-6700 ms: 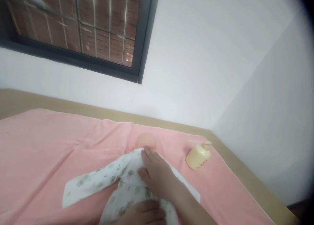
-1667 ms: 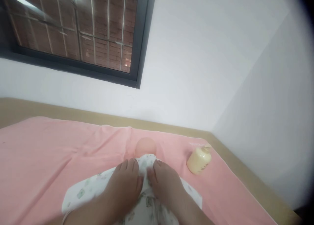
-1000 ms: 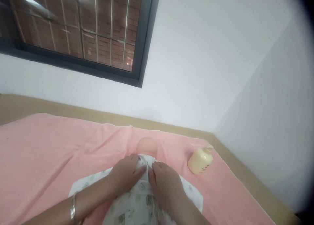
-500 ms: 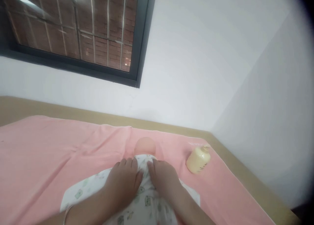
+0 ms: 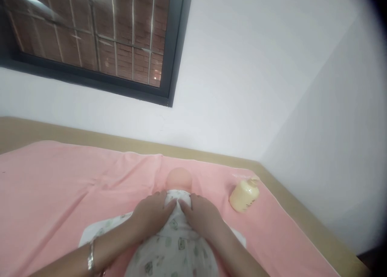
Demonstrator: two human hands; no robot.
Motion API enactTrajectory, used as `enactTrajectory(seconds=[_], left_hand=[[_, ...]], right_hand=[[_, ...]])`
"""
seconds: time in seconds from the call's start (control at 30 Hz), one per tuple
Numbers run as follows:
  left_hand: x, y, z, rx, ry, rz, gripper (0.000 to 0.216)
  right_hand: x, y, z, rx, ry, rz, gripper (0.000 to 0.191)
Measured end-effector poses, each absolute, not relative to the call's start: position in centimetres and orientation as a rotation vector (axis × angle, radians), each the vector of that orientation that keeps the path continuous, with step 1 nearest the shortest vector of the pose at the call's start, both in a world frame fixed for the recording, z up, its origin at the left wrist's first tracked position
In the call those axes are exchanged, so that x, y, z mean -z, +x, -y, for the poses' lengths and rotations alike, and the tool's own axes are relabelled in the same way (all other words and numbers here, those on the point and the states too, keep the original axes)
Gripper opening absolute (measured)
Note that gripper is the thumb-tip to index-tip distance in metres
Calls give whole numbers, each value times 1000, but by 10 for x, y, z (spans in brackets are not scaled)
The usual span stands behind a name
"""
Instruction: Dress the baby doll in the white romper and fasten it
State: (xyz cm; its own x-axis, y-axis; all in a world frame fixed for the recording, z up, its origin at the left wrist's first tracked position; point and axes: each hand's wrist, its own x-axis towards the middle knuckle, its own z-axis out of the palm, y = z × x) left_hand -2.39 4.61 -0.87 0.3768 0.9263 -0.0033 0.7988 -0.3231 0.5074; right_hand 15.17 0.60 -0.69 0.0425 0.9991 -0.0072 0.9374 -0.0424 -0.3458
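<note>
A baby doll lies on a pink towel (image 5: 60,180), its bare head (image 5: 179,178) pointing away from me. It wears a white printed garment (image 5: 173,249). My left hand (image 5: 151,213) and my right hand (image 5: 201,216) both rest on the doll's chest just below the neck. Their fingertips pinch the two front edges of the garment together at the collar. A silver bracelet sits on my left wrist (image 5: 90,257).
A pale yellow pump bottle (image 5: 244,195) lies on the towel to the right of the doll. The towel covers a tan surface (image 5: 302,216) that runs into a white wall corner. A dark-framed barred window (image 5: 99,39) is high on the left.
My hands have stayed at the doll's collar, shifting slightly and drawing the garment edges closer together. Several seconds ago only my right hand was at the chest and the garment lay open.
</note>
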Motion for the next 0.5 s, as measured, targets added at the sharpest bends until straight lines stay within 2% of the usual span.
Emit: enactTrajectory(seconds=[0.1, 0.5], left_hand=[[11, -23, -49, -413, 2148, -1497, 50], [28, -24, -65, -556, 2089, -1466, 51]], right_hand=[[9, 154, -12, -437, -2066, 1936, 60], [37, 154, -24, -271, -2079, 1833, 51]])
